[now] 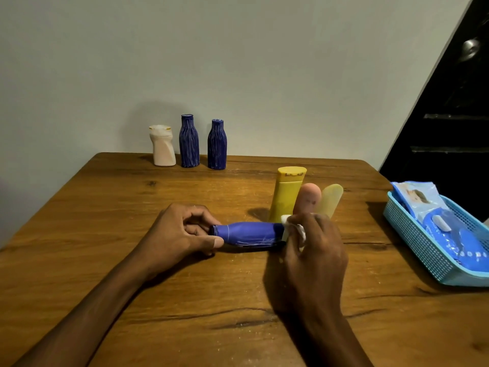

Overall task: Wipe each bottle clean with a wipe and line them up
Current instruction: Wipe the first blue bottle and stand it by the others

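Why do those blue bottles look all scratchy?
The two standing blue bottles at the back of the table are covered in whitish streaks. The blue bottle being wiped shows streaks only near its base. Nothing is spilled or tipped.

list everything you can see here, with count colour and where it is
wooden table: 1, brown, fills the lower frame
white bottle: 1, cream white, upright at the far edge, leftmost in the row
blue bottles in the row: 2, dark blue with pale streaks, upright right of the white bottle
held blue bottle: 1, blue, lying sideways between both hands
yellow bottle: 1, yellow, standing behind the right hand
peach bottle: 1, peach, right of the yellow one
pale yellow bottle: 1, farthest right of that group
wipe: 1, white, at the held bottle's base
basket: 1, light blue, right edge
wipes pack: 1, blue and white, in the basket
left hand: 1, gripping the cap end
right hand: 1, holding the wipe
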